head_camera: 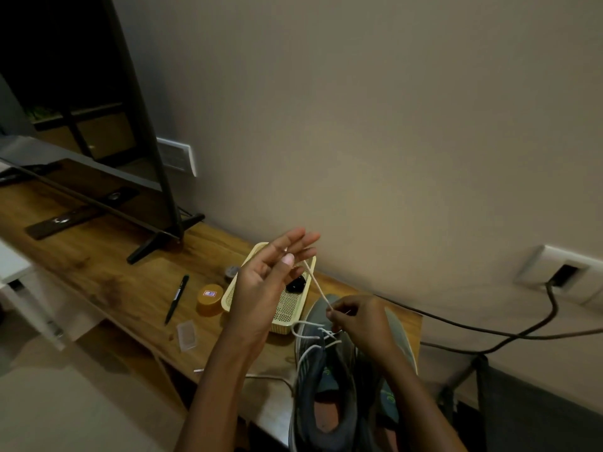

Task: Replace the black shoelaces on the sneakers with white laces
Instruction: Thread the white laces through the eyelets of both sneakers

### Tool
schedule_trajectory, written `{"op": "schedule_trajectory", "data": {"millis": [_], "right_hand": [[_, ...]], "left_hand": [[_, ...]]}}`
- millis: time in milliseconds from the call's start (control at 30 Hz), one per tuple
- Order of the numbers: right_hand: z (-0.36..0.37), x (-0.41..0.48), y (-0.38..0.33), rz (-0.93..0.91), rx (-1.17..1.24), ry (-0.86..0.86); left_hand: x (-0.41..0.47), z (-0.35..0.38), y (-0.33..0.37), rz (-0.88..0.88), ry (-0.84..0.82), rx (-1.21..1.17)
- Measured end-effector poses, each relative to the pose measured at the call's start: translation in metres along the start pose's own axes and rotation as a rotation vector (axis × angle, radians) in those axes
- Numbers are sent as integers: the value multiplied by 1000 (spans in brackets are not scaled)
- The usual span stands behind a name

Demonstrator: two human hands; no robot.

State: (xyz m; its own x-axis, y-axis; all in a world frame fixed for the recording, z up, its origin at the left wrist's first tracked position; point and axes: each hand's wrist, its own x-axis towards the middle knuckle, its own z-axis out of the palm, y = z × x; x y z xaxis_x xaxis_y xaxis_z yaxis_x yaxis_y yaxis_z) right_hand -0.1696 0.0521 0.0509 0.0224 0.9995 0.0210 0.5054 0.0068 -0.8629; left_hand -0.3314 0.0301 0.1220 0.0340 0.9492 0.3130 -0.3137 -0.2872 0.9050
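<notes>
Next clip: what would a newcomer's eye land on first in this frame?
First, the white lace, stretched taut at centre between the raised left hand and the lower right hand, each pinching it. Just below, at bottom centre, the grey sneakers stand on the wooden table, partly laced in white. Behind the hands sits a cream basket, and a large dark TV fills the upper left.
</notes>
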Motion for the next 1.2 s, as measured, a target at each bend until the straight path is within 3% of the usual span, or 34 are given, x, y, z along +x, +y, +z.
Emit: {"op": "schedule_trajectory", "data": {"millis": [200,533,600,700,767,967,1067,1200], "right_hand": [[-1,0,-1,-28,-11,-68],[-8,-1,1,-38,-37,-226],[-13,0,4,-5,-52,-178],[-22,3,9,73,-52,26],[-23,4,13,93,-123,45],[-1,-7,16,143,-458,-251],[8,-12,20,183,-442,-203],[13,-18,22,204,-441,-176]], "left_hand": [[0,1,-3,27,42,16],[3,-20,-27,148,292,604],[3,-23,-26,150,286,580],[1,-19,-25,145,327,549],[-1,-12,-29,95,344,526],[-5,-9,-59,-98,253,528],[-12,-5,-75,-207,185,559],[-27,6,-102,-293,96,788]]}}
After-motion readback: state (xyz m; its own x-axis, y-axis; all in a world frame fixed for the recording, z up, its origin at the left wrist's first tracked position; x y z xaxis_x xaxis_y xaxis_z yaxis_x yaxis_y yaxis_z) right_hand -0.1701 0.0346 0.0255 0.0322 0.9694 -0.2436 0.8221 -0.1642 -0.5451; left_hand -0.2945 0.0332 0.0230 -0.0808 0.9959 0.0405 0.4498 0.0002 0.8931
